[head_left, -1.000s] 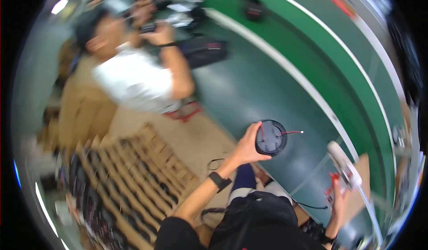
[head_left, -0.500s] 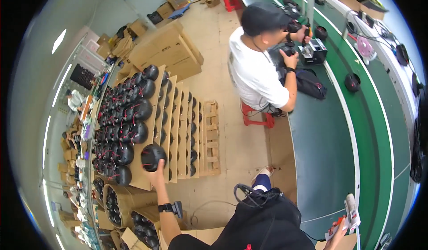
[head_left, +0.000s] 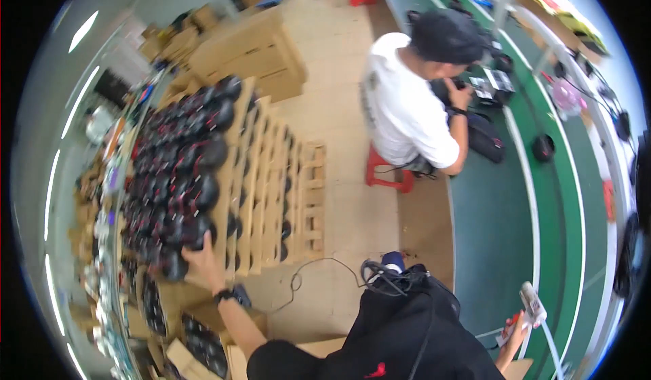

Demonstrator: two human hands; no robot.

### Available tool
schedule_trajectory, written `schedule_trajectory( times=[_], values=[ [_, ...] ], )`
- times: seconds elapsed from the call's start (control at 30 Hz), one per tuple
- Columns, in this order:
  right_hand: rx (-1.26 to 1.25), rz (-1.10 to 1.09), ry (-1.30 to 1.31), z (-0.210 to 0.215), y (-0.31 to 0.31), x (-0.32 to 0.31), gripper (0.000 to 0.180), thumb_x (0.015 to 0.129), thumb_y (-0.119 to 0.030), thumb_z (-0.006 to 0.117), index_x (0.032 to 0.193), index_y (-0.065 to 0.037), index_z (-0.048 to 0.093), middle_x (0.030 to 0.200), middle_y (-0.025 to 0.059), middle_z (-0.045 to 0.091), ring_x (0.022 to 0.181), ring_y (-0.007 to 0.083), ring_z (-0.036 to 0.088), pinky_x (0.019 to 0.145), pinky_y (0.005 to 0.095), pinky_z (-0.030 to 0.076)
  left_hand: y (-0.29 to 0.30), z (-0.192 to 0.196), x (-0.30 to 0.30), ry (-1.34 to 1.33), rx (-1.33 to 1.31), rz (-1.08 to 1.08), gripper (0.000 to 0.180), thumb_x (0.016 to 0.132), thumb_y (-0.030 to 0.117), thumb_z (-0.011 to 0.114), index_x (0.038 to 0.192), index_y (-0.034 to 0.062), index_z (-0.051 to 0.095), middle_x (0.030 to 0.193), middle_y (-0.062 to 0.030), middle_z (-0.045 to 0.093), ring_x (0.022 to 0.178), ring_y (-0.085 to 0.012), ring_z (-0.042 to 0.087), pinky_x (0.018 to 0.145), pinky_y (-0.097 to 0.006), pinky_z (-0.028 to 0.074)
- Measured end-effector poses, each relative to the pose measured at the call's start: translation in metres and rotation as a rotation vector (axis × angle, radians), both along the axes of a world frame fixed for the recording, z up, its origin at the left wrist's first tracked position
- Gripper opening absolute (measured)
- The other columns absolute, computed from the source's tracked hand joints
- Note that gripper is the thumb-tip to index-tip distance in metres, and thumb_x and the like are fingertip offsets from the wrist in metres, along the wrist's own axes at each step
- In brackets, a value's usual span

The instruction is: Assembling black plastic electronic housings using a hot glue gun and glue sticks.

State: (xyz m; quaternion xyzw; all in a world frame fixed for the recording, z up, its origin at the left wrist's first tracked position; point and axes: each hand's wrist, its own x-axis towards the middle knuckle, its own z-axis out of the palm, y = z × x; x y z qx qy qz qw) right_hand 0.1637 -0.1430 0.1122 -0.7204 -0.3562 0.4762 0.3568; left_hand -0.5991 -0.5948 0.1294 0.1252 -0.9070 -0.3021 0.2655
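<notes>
My left hand point(head_left: 202, 261) reaches out at the left, its fingers around the lower side of a shiny black round shell point(head_left: 196, 231) at the front end of a layer of such shells. The fingers are slightly blurred, and the shell partly hides their grip. At the lower right, my right hand point(head_left: 517, 332) is closed around a white handheld tool point(head_left: 533, 304) with a cylindrical head and a red-orange part. What kind of tool it is does not show. The layered cardboard sheets point(head_left: 234, 197) bear rows of black shells with red wires.
A co-worker in a white shirt point(head_left: 410, 109) sits on a red stool point(head_left: 388, 170) at a green conveyor bench point(head_left: 488, 231). A wooden pallet point(head_left: 314, 204) lies under the stack. A black cable point(head_left: 319, 263) crosses the floor. Cartons of shells point(head_left: 203, 346) stand at lower left.
My left hand has moved left with the black shell, from the stack's edge to its row of shells. My right hand keeps the white tool. The view has shifted a little.
</notes>
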Motion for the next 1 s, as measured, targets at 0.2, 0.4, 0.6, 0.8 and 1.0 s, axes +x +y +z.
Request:
schedule_trajectory(
  times=[0.2, 0.4, 0.6, 0.8, 1.0],
  values=[
    [0.001, -0.131, -0.016, 0.034, -0.037, -0.020, 0.037, 0.096, -0.041, 0.070, 0.104, -0.007, 0.060, 0.071, 0.0024, 0.060, 0.048, 0.0089, 0.053, 0.040, 0.0240, 0.037, 0.039, -0.012, -0.004, 0.575, -0.394, -0.437, 0.053, 0.093, 0.029, 0.072, 0.129, -0.0050, 0.054, 0.122, -0.0237, 0.061, 0.110, -0.0361, 0.060, 0.098, -0.043, 0.048],
    [0.008, -0.192, -0.033, 0.030, -0.047, -0.016, 0.031, 0.098, -0.029, 0.065, 0.115, -0.003, 0.062, 0.071, 0.0056, 0.065, 0.048, 0.0091, 0.053, 0.043, 0.0252, 0.042, 0.254, -0.180, 0.046, -1.113, 0.084, -1.565, 0.025, 0.093, 0.006, 0.068, 0.116, -0.0009, 0.066, 0.094, -0.0091, 0.071, 0.079, -0.0142, 0.069, 0.073, -0.029, 0.056],
    [0.024, -0.311, -0.017, 0.006, -0.084, 0.005, 0.033, 0.098, -0.026, 0.066, 0.120, -0.001, 0.062, 0.078, 0.0061, 0.069, 0.053, 0.0096, 0.058, 0.046, 0.0262, 0.045, 0.508, -0.252, 0.173, -1.238, -0.934, -1.950, 0.020, 0.084, 0.021, 0.072, 0.096, 0.0049, 0.077, 0.087, -0.0113, 0.077, 0.080, -0.0199, 0.073, 0.076, -0.036, 0.057],
    [0.069, -0.408, 0.024, -0.018, -0.139, 0.019, 0.035, 0.096, -0.028, 0.069, 0.116, 0.001, 0.062, 0.073, 0.0008, 0.060, 0.055, 0.0088, 0.058, 0.049, 0.0283, 0.049, 0.684, -0.186, 0.333, -0.466, -1.148, -2.325, 0.027, 0.084, 0.028, 0.064, 0.090, 0.0036, 0.076, 0.088, -0.0242, 0.071, 0.085, -0.0385, 0.073, 0.077, -0.045, 0.058],
    [0.130, -0.485, -0.007, -0.023, -0.161, 0.022, 0.028, 0.096, -0.019, 0.069, 0.116, 0.000, 0.064, 0.085, 0.0029, 0.066, 0.060, 0.0077, 0.056, 0.054, 0.0277, 0.046, 0.834, -0.160, 0.466, -0.236, -0.757, -2.284, 0.032, 0.085, 0.031, 0.067, 0.107, 0.0081, 0.071, 0.098, -0.0176, 0.075, 0.093, -0.0388, 0.071, 0.084, -0.047, 0.056]
  ],
)
